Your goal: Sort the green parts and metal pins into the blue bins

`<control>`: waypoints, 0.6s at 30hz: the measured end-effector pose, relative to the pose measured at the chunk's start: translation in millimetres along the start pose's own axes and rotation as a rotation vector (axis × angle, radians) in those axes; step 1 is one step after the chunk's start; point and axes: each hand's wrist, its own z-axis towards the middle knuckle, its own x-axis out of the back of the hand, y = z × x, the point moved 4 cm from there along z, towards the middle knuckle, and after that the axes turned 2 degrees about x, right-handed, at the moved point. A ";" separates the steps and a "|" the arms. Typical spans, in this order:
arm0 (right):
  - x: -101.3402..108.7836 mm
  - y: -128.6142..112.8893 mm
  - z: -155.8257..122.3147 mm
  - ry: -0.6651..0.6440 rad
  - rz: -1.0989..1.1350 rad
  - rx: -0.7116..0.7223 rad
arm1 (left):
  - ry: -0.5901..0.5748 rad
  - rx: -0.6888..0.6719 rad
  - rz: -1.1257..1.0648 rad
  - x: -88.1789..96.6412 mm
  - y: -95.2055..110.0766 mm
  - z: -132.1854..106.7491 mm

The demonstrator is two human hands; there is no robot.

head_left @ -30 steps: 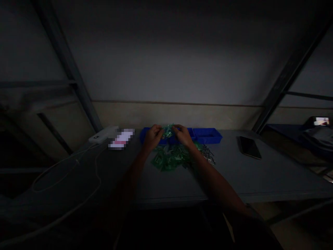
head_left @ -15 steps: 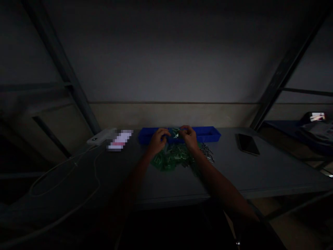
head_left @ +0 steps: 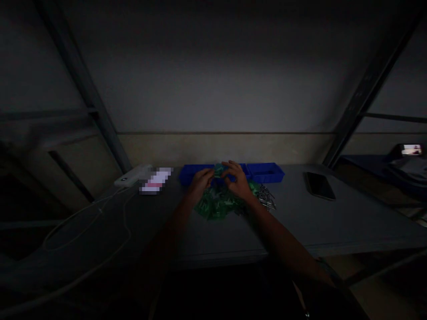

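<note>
I'm spreading the right hand point(head_left: 237, 180) wider than before. The left hand point(head_left: 201, 180) is pinching a translucent green plastic bag point(head_left: 219, 170).

Single view, head-worn: looks forward and down from near side of surface point(head_left: 213, 240), wide field. Wall point(head_left: 213, 93) fills 12 o'clock; left hand point(head_left: 200, 181) and right hand point(head_left: 238, 181) mid-frame, fairly near.
</note>
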 end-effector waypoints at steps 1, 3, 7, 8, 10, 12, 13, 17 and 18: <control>-0.4 -0.3 -0.9 0.000 -0.038 -0.006 | -0.010 -0.040 0.004 -0.1 1.1 -0.6; -1.4 2.1 -2.1 0.010 -0.088 -0.057 | 0.011 -0.131 0.032 0.5 4.3 -1.9; -2.9 11.1 -1.6 0.041 -0.071 -0.241 | 0.082 -0.320 0.172 -0.9 13.6 -5.6; -2.7 12.5 -0.9 0.057 -0.047 -0.285 | 0.089 -0.354 0.217 -2.3 15.7 -6.9; -2.6 13.3 0.9 0.076 0.040 -0.355 | 0.096 -0.402 0.306 -5.5 18.9 -9.8; -4.7 12.5 2.4 0.046 0.183 -0.403 | 0.087 -0.441 0.381 -8.7 21.2 -13.1; -6.3 11.7 2.7 0.017 0.258 -0.419 | 0.075 -0.461 0.409 -10.3 22.1 -14.8; -10.1 10.9 2.1 -0.026 0.425 -0.431 | 0.022 -0.569 0.477 -15.7 25.3 -21.6; -10.2 11.7 1.9 -0.012 0.444 -0.426 | 0.008 -0.590 0.486 -16.8 25.6 -22.7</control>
